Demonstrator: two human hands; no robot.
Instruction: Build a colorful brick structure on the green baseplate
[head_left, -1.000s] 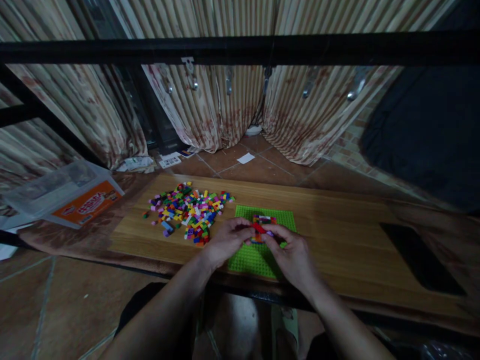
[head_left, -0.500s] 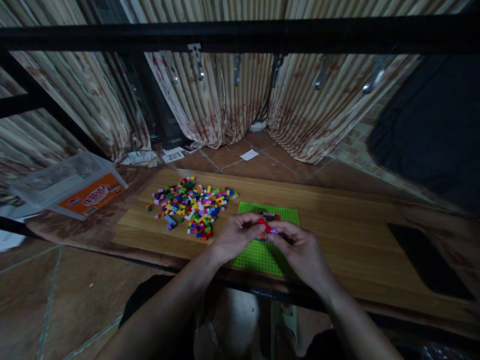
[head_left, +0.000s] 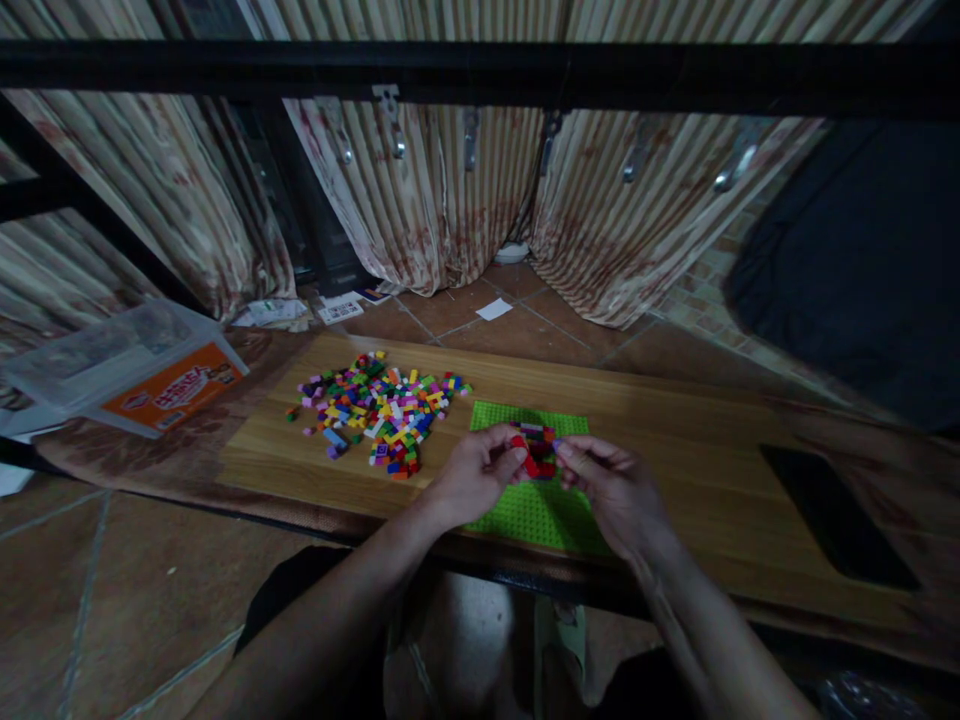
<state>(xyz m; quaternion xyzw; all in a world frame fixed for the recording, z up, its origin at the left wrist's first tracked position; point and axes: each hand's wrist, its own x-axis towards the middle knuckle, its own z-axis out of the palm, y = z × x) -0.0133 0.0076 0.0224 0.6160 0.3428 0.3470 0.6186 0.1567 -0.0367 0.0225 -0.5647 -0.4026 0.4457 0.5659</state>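
Note:
My left hand (head_left: 476,470) pinches a red toy brick piece (head_left: 524,456) between thumb and fingers, above a green studded baseplate (head_left: 525,518). To its right, my right hand (head_left: 611,485) is closed in a pinch on a small purple brick (head_left: 558,447), which shows only at the fingertips. The two hands are a short gap apart. Behind and below them, a group of dark and red bricks (head_left: 534,432) sits on the baseplate, partly hidden by the fingers.
A heap of colourful loose bricks (head_left: 390,408) lies left of the baseplate on the wooden board (head_left: 675,440). A clear plastic box with an orange label (head_left: 176,392) stands at far left. A flat black object (head_left: 836,515) rests at right. A black bar (head_left: 480,72) crosses above.
My right hand has moved right, away from the left, taking the purple brick off the red piece. The left hand still holds the red piece. The view has shifted slightly.

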